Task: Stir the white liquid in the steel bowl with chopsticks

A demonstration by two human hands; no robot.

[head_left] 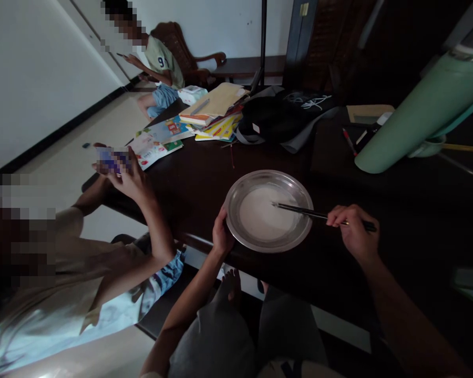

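Observation:
A round metal plate point(236, 231) with a pale whitish layer in it lies on the dark table point(339, 283) in front of me. My left hand point(222, 233) grips the plate's left rim, fingers closed over the edge. My right hand point(352, 228) is closed on a pair of dark chopsticks point(299, 210), whose tips rest in the middle of the plate.
A person sits close on my left, holding a phone point(112, 159) at the table's edge. Another person sits on the floor at the back. Books point(211, 113), a black bag point(279, 118), pens point(349, 140) and a green cylinder point(421, 110) lie on the table's far side.

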